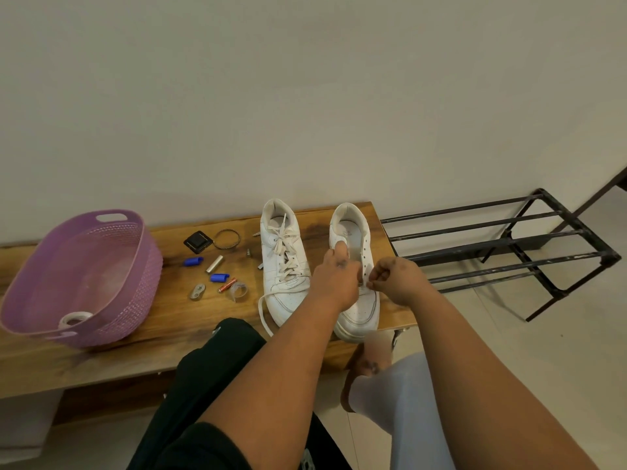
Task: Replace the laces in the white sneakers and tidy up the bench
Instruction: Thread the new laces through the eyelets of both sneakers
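A purple basket [81,276] sits at the left end of the worktop [169,320], a roll of tape [73,319] inside it. Loose bits lie beside it: blue caps [194,261], a battery [226,285], a ring [226,239]. The left sneaker [283,262] is laced, one end trailing over the edge. Both hands work on the right sneaker [356,239], whose upper eyelets look bare. The left hand [334,283] curls at the tongue; the right hand [395,279] pinches what seems a lace tip at an eyelet. Lacing looks underway; next, the tip needs feeding through and pulling snug. Tidying remains.
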